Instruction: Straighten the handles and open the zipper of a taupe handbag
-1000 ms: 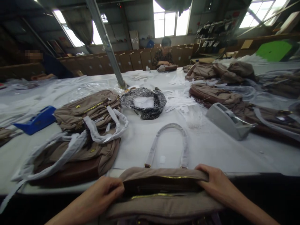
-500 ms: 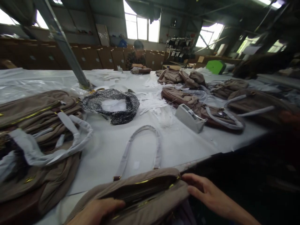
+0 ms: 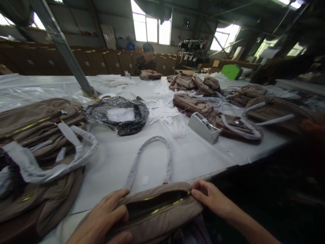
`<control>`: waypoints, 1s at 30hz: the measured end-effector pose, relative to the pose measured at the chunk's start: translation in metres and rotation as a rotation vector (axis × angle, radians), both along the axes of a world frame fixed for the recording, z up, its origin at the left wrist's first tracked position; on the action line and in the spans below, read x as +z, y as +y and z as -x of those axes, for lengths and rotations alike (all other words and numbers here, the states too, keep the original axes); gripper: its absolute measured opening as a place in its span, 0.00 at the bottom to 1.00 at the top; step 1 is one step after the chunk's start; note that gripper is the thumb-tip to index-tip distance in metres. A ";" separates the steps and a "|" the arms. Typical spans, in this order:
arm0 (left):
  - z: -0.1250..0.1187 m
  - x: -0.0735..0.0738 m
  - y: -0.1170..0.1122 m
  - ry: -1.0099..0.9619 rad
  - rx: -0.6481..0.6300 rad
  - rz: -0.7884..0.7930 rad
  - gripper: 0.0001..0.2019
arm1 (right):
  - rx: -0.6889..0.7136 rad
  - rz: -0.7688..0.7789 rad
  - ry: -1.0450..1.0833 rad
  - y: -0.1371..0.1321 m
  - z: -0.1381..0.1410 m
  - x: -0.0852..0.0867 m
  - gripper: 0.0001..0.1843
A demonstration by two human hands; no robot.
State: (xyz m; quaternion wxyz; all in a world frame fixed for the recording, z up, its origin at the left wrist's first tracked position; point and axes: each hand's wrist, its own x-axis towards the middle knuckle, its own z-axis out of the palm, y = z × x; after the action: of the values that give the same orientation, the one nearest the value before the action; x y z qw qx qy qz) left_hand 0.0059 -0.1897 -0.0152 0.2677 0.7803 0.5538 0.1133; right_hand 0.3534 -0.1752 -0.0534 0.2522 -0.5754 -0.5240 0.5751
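Both hands have slid inward along the tan handbag [image 3: 157, 210], which lies at the table's [image 3: 203, 156] near edge. Left hand [image 3: 106, 217] clamps its left end, right hand [image 3: 210, 198] pinches the zipper end, likely holding its mouth open. Beyond the handbag, its wrapped handle [image 3: 152, 159] lies flat.

A taupe-brown fabric handbag [image 3: 157, 211] lies at the near edge of the worktop [image 3: 203, 156], partly hanging over that edge. Its body is ribbed or corded in texture and looks soft and slack. A gold zipper [image 3: 166, 205] runs along its top; the mouth gapes open a little, dark inside. Its looped handle [image 3: 152, 159], wrapped in pale protective paper, lies flat on the white worktop, arching away from the bag toward the middle.
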 end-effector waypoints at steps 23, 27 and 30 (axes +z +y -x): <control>-0.018 0.006 0.010 -0.007 0.008 0.269 0.06 | 0.066 -0.218 -0.172 0.002 0.063 0.049 0.13; -0.022 0.010 0.008 -0.048 -0.045 0.218 0.03 | 0.097 -0.305 -0.100 0.006 0.088 0.053 0.13; -0.038 0.016 0.010 -0.065 -0.038 0.137 0.05 | 0.059 -0.254 0.027 0.010 0.092 0.059 0.14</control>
State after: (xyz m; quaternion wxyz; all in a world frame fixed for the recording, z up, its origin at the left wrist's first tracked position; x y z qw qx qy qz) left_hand 0.0442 -0.1794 0.0008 0.3406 0.7663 0.5364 0.0951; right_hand 0.2617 -0.1653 0.0058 0.3132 -0.5152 -0.6059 0.5190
